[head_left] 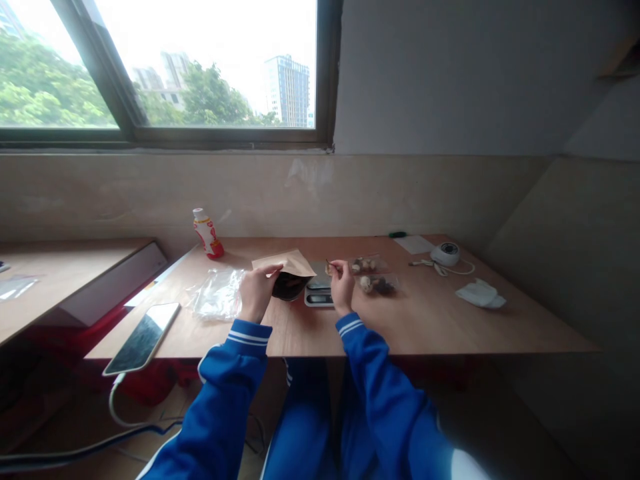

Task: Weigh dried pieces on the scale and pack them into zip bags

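Note:
My left hand [256,293] grips the near edge of a brown kraft paper pouch [289,262], whose dark mouth gapes toward me. Inside it, the contents are too dark to make out. Between the closed fingertips of my right hand [343,288] is a small brownish dried piece [329,268], its exact kind unclear. Partly behind both hands lies a small digital scale [319,299] with a grey display. Just right of my right hand, two clear bags [383,285] of pale and dark dried pieces rest on the table.
Crumpled clear plastic bags [218,295] lie left of my left hand, near a phone [143,338] with a cable overhanging the table edge. A red-and-white bottle [208,235] stands behind. Rightward are a white dome camera [445,253], a white crumpled bag [481,293] and paper [414,245].

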The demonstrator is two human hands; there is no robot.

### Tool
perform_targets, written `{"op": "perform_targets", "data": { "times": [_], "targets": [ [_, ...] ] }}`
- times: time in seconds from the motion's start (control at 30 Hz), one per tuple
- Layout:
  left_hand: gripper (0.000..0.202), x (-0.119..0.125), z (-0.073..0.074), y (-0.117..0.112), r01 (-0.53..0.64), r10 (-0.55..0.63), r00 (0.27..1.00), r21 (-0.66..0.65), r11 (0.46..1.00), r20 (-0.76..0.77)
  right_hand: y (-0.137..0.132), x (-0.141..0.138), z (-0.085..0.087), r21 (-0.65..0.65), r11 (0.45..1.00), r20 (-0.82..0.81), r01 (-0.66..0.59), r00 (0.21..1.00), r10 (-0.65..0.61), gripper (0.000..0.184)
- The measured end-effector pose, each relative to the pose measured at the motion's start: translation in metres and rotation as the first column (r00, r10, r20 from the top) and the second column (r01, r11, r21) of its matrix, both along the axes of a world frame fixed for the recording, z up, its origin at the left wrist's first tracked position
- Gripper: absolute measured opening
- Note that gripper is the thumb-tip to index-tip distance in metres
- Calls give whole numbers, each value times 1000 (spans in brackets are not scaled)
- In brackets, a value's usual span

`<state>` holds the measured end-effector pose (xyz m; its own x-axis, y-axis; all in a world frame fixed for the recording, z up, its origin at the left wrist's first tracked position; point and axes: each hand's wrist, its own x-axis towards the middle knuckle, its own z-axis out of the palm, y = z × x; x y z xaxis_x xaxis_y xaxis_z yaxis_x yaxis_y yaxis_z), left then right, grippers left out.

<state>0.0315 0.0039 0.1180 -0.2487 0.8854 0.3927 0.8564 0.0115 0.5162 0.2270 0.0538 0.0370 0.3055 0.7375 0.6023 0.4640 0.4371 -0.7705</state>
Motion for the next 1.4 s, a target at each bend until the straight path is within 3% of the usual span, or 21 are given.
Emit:
{"op": "perform_targets", "data": {
  "times": [0.13, 0.23, 0.37, 0.43, 0.57, 0.73, 0.8, 0.87, 0.93, 1.0, 1.07, 1.13, 1.17, 1.2, 1.27, 1.4],
  "targets": [
    [24, -3, -2, -3, 2, -2, 1000, -3, 1000, 8, 46, 9, -4, -215, 976, 209, -28, 975, 74, 15],
    [24, -9, -6, -4, 4, -4, 1000, 9, 1000, 6, 57, 13, -3, -235, 972, 244, -21, 967, 80, 12],
    [24, -12, -7, -5, -10, 10, 1000, 0, 1000, 0, 50, 13, 5, -172, 985, 285, 6, 958, 44, 16],
    [25, -12, -5, -5, -16, 16, 1000, -1, 1000, 11, 42, 9, 8, -149, 988, 340, -41, 936, 89, 18],
    [25, -10, -1, -6, -29, 29, 999, -3, 1000, 37, 28, -4, 5, -236, 967, 541, -92, 814, 210, 18],
    [25, -12, -3, -10, -21, 21, 999, -3, 1000, 35, 22, -11, 1, -240, 971, 657, -11, 734, 171, 26],
    [25, -14, -4, -11, -28, 28, 999, 2, 1000, 39, 22, -9, 3, -230, 973, 655, 27, 743, 135, 28],
    [25, -15, -5, -11, -32, 32, 998, 5, 999, 46, 18, -7, 8, -187, 982, 579, 27, 811, 88, 29],
    [26, -15, -5, -10, -28, 28, 998, 5, 1000, 48, 7, -8, 14, -83, 996, 433, -25, 899, 58, 30],
    [26, -13, -5, -9, -26, 26, 999, 0, 1000, 39, -11, -14, 21, 61, 988, 332, -142, 936, 114, 32],
    [27, -10, -6, -8, -32, 33, 999, -11, 999, 23, -31, -26, 28, 152, 926, 409, -346, 875, 260, 29],
    [27, -8, -8, -7, -43, 43, 999, -22, 999, 14, -46, -43, 34, 81, 837, 606, -542, 693, 390, 23],
    [27, -7, -8, -7, -48, 49, 999, -24, 999, 14, -51, -52, 36, 7, 823, 685, -568, 603, 410, 20],
    [26, -6, -9, -7, -55, 55, 998, -22, 998, 16, -54, -62, 38, -71, 834, 740, -547, 531, 412, 19],
    [26, -5, -11, -9, -69, 70, 997, -15, 997, 28, -52, -79, 37, -187, 894, 792, -408, 475, 382, 19],
    [26, -5, -14, -15, -80, 80, 996, -8, 997, 43, -36, -105, 28, -315, 936, 776, -158, 526, 350, 34]
  ]
}}
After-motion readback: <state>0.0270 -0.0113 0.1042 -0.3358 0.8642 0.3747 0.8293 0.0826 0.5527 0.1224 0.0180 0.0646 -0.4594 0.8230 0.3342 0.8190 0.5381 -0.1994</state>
